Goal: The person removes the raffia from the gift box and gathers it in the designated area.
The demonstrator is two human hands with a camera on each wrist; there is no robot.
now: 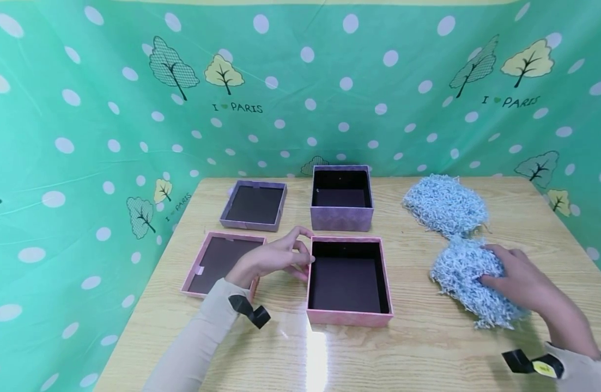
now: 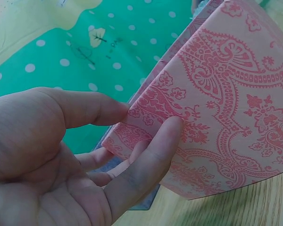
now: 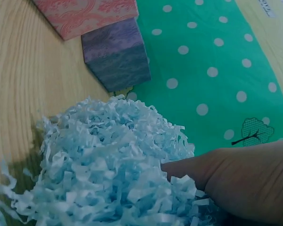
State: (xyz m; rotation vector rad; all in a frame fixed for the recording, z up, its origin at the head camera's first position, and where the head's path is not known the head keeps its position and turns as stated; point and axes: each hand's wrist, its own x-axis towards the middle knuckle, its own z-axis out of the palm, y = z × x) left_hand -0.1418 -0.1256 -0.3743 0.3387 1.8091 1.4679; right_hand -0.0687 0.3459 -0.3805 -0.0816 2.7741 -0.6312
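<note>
An open pink box [image 1: 349, 320] with a dark lining stands near the middle of the table. My left hand [image 1: 275, 257] holds it at its left wall; in the left wrist view the thumb meets the rim and bent fingers rest against the patterned outer side [image 2: 254, 89]. On the right, my right hand [image 1: 523, 280] grips the nearer heap of pale blue shredded paper [image 1: 469, 275]. Its thumb sinks into the shreds [image 3: 113, 165] in the right wrist view, while the other fingers are hidden. A second shredded paper heap [image 1: 444, 204] lies behind, touching the first.
An open purple box [image 1: 341, 219] stands behind the pink one. Two shallow lids lie to the left, a purple lid [image 1: 253, 204] at the back and a pink lid [image 1: 222, 267] nearer, partly under my left forearm. A green dotted cloth [image 1: 329, 98] hangs behind the wooden table [image 1: 418, 348].
</note>
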